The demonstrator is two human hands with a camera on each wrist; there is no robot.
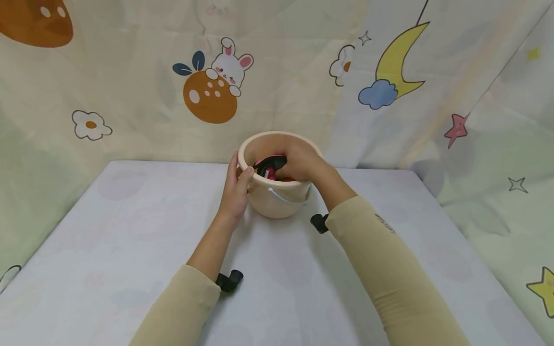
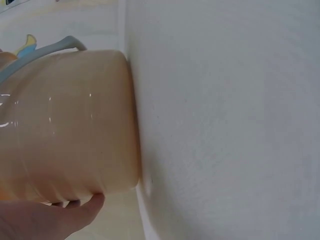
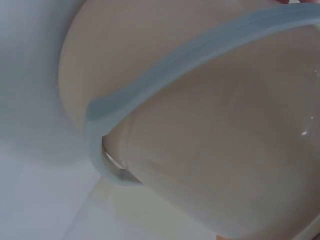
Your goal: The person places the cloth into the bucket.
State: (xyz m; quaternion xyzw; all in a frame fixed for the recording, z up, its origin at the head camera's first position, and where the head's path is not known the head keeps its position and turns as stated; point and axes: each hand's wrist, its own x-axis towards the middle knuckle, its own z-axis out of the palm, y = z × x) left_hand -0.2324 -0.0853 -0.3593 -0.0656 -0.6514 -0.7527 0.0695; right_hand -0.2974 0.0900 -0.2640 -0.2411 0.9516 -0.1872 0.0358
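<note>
A peach-coloured bucket (image 1: 268, 207) stands upright on the table in the head view. My left hand (image 1: 235, 192) grips its left side, the thumb at the rim and the other fingers along the outer wall. In the left wrist view the fingertips of that hand (image 2: 62, 217) touch the bucket wall (image 2: 75, 125). Over the rim reaches my right hand (image 1: 300, 161), its fingers down inside the bucket and mostly hidden. Beside them lie a black curved item (image 1: 274, 163) and something red-pink (image 1: 271, 173); I cannot tell whether the fingers hold either.
A pale blue-grey handle (image 3: 165, 70) hangs down against the front of the bucket. The white-covered table (image 1: 151, 230) spreads around it. Close behind the bucket rises a printed cloth backdrop (image 1: 285, 86).
</note>
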